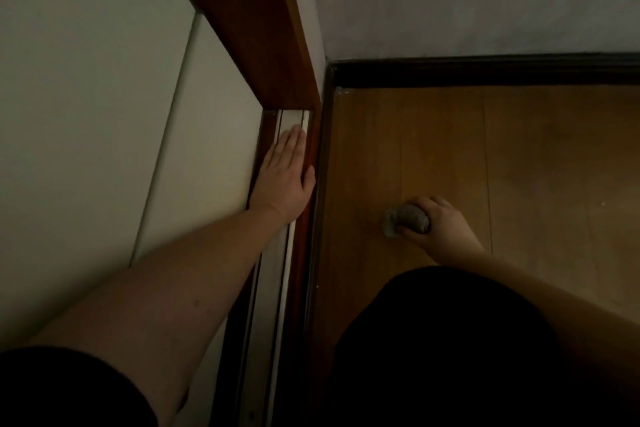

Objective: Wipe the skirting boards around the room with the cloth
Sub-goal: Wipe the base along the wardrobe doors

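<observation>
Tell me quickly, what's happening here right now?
Left hand flat on the door track. Right hand grips the cloth above the floor. Skirting board ahead, untouched, nothing in the way.

No text, label, brand, number or sign can be read anywhere in the dim view.

Bare forearms, no sleeves at the wrists; black clothing (433, 350) over the lap.
</observation>
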A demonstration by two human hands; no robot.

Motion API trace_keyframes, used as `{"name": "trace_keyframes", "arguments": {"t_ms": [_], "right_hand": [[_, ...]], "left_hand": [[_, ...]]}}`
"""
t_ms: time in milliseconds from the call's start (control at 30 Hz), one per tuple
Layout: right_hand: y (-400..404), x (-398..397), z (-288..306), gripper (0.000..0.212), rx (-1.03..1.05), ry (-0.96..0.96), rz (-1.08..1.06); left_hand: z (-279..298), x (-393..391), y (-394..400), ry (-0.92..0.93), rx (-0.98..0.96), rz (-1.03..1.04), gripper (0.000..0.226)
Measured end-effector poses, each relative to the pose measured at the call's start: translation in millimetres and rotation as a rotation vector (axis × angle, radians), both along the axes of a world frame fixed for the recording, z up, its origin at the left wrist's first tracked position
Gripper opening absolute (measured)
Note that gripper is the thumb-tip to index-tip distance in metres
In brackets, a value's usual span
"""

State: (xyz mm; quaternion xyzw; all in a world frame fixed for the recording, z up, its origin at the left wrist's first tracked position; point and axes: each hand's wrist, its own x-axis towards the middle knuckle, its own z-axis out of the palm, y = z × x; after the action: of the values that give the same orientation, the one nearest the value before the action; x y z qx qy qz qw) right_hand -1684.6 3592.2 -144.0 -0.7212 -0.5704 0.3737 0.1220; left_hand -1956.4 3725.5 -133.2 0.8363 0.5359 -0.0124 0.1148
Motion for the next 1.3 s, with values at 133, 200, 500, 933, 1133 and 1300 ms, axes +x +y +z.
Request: {"name": "trace_keyframes", "arguments": {"t_ms": [133, 200, 500, 933, 1133, 1300], "right_hand": [[17.0, -11.7, 3.2, 0.046, 0.124, 0.047, -0.091], [21.7, -18.9, -0.2, 0.046, 0.159, 0.093, -0.185], [51.2, -48.8, -33.9, 0.047, 0.201, 0.273, -0.304], [61.5, -98.6, -64.5, 0.049, 0.196, 0.479, -0.253], [64.5, -100.5, -68.8, 0.046, 0.2, 0.505, -0.267], [76.3, -105.9, -76.3, 0.038, 0.225, 0.537, -0.312]], "left_hand": [[0.7, 0.3, -0.6, -0.018, 0.003, -0.008, 0.064], [0.4, 0.6, -1.2, -0.01, 0.017, -0.012, 0.064], [-4.8, 1.4, 3.0, 0.033, 0.055, -0.034, 0.068], [-7.9, 2.1, 7.3, 0.09, 0.075, -0.101, 0.073], [-8.5, 2.3, 6.0, 0.071, 0.083, -0.089, 0.072], [-7.3, 2.9, 4.1, 0.04, 0.082, -0.089, 0.071]]}}
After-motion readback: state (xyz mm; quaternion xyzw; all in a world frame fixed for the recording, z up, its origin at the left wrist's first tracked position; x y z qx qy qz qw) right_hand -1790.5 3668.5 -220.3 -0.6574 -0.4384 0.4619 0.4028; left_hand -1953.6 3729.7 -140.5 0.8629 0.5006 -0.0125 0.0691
